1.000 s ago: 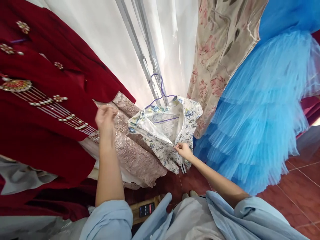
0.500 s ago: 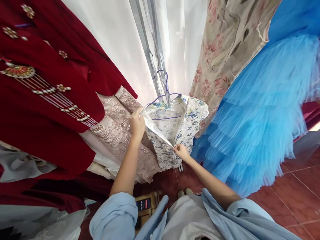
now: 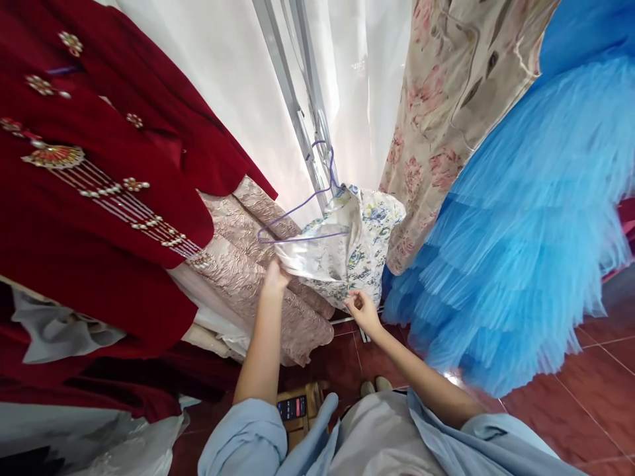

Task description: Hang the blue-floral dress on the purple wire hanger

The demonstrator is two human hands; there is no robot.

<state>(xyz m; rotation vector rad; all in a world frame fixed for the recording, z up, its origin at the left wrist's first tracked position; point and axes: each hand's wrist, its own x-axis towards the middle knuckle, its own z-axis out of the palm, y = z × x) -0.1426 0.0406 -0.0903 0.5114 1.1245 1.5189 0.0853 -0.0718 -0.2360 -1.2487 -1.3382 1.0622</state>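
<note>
Blouse (image 3: 380, 228) hangs mid-frame, above and between the hands, white with blue floral print, one shoulder off its purple hanger (image 3: 332, 177). The left hand (image 3: 276, 276) grips its frame-left side; the right hand (image 3: 364, 312) curls its fingers at the lower front, hold unclear.

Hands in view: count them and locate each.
2: the left hand holds the floral garment below the purple hanger; the right hand is at the garment's lower front. No others show.
</note>
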